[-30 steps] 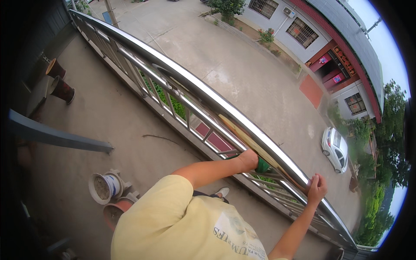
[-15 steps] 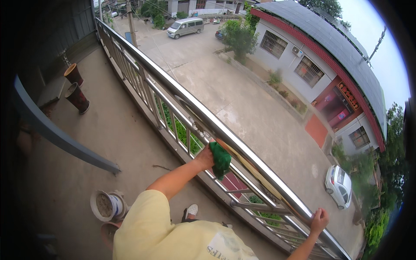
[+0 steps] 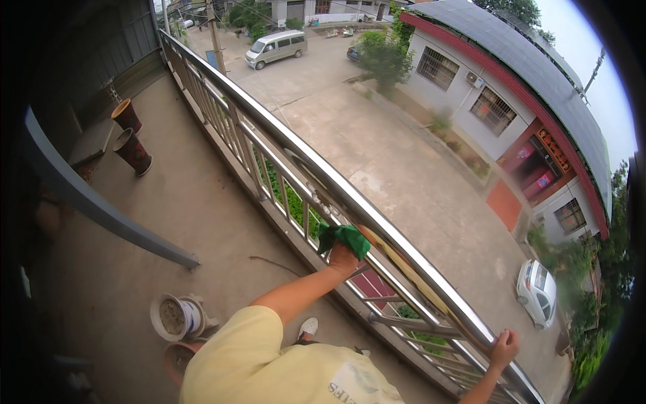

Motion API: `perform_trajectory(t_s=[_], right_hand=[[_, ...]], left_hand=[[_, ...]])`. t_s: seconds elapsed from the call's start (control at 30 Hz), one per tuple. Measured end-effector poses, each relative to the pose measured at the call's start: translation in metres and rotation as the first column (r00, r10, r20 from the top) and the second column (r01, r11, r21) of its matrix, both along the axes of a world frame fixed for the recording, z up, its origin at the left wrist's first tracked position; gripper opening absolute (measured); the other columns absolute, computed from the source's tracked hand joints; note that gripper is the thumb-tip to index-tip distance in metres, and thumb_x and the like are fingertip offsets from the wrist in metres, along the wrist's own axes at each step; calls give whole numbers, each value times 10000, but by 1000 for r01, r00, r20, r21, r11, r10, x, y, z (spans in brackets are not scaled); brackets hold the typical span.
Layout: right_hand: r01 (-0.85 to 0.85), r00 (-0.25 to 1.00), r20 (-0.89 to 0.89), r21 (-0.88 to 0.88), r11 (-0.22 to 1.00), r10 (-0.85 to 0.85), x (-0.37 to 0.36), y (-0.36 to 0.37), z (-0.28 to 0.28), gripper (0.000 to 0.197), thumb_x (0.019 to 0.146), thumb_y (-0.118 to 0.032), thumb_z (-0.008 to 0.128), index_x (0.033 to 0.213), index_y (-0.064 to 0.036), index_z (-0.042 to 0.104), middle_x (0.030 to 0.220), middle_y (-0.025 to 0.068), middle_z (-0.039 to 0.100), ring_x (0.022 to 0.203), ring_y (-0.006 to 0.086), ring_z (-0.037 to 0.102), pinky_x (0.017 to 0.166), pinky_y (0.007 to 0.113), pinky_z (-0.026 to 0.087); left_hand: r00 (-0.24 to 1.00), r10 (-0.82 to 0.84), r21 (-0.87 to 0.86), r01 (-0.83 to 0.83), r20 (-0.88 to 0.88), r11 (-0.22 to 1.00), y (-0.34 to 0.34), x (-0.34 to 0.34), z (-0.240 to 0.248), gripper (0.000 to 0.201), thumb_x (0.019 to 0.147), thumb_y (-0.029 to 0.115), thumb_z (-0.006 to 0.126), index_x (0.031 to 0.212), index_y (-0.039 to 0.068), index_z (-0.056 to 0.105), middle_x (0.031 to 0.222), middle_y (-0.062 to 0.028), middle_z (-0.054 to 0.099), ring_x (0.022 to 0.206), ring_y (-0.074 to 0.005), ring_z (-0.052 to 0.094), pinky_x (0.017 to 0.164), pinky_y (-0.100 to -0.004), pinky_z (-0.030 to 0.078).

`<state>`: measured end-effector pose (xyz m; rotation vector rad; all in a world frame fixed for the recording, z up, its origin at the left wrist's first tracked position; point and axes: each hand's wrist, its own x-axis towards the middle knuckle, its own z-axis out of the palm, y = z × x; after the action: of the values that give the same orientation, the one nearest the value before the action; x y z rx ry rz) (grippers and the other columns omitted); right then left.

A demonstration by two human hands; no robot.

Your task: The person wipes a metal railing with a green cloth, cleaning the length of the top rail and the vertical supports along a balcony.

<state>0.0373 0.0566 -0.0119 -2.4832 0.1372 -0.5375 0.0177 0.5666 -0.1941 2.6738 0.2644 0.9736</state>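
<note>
Your left hand (image 3: 344,259) clutches green cloth (image 3: 346,237) below the railing (image 3: 336,185)'s top edge.
Right hand (image 3: 505,349): grip unclear, like what's done or left.

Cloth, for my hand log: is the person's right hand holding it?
No, the green cloth is in the left hand, and the right hand is well apart from it.

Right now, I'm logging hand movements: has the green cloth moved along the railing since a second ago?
Yes: the green cloth in the left hand has moved up and left along the railing, nearer its thick post.
</note>
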Motion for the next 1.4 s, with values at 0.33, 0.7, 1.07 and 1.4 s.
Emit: perform_trajectory(t_s=[0.33,0.7,1.07,1.4], right_hand=[[-4,1000,3,-7,1000,4,2,2,-2,179,886,-145,549,906,8,640,722,75,634,617,163,604,577,293,483],[26,1000,12,209,978,-29,-4,-5,-9,164,910,-125,549,921,18,629,683,32,597,613,97,550,555,250,453],[4,1000,20,166,986,-7,-6,-2,-5,174,906,-135,551,939,13,636,698,29,592,631,102,547,589,240,458],[-129,982,114,-190,973,152,9,-37,-21,181,903,-149,554,940,9,635,744,48,622,646,126,574,609,253,473]], left_hand=[[838,-407,41,451,-363,892,-116,-10,-14,306,791,174,507,1058,89,631,1061,-121,633,1079,-268,548,1030,-465,277],[342,-824,-242,842,-452,482,-231,11,20,227,750,163,565,923,66,676,935,-146,658,947,-303,613,869,-410,454],[395,-842,-204,849,-367,488,-229,5,23,159,700,131,554,794,61,662,922,-103,661,932,-275,611,835,-376,476],[812,-565,-184,539,-147,822,-47,-61,-49,375,749,132,564,1123,131,592,1166,-79,592,1088,-268,545,985,-405,390]])
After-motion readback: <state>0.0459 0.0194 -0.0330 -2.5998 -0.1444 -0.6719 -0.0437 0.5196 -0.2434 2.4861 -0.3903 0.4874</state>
